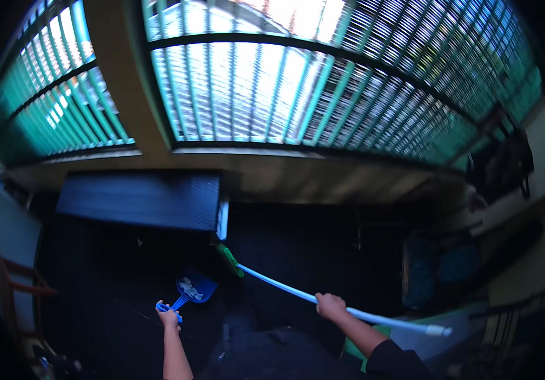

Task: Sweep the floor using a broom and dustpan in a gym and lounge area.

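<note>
My left hand (pixel 170 315) grips the handle of a blue plastic dustpan (pixel 209 288). Crumpled pale scraps (pixel 189 288) lie in its pan. To the right, my right hand (pixel 331 306) is closed around the long pale blue stick of a broom (pixel 277 284). The broom's green head (pixel 229 260) is close to the near right corner of a dark bench, beyond the dustpan and a little to its right. Its bristles are too dark to make out.
A dark padded bench (pixel 142 198) stands against the wall under barred windows (pixel 253 90). Dark teal chair seats (pixel 417 275) are on the right, with a green-edged table (pixel 436 327) near my right arm. A wooden chair (pixel 20 285) stands at far left. A dark bag (pixel 500 164) rests at upper right.
</note>
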{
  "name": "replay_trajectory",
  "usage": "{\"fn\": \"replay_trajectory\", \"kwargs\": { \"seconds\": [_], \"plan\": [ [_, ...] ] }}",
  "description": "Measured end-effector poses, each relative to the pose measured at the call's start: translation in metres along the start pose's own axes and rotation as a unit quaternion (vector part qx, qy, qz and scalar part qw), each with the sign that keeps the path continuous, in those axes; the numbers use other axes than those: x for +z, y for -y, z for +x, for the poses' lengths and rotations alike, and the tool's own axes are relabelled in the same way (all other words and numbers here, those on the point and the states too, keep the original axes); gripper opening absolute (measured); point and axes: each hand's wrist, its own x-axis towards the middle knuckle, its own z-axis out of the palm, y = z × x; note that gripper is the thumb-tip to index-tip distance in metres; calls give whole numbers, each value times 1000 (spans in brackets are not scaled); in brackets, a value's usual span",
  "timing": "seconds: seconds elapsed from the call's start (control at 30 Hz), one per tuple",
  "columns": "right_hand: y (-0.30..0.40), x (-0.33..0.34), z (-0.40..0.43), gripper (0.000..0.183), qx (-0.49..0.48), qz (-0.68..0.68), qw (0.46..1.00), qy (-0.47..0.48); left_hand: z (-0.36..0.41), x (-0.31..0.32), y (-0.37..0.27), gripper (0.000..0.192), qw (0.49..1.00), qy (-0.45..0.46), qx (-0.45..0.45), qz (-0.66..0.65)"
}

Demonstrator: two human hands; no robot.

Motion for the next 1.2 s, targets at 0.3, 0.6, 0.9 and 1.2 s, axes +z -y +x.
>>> {"fn": "replay_trajectory", "kwargs": {
  "seconds": [0.3,0.6,0.9,1.2],
  "plan": [
    [-172,-33,-107,24,58,25,998,-14,-124,66,-23,59,998,54,25,22],
    [-232,-7,-126,20,168,-7,985,-47,-124,141,25,55,986,162,36,6],
    [-267,-80,-51,14,231,-77,966,-91,-143,242,7,59,970,234,33,55],
    [-328,-157,146,21,233,-104,967,23,-142,359,15,57,978,185,29,97]
  ]
}}
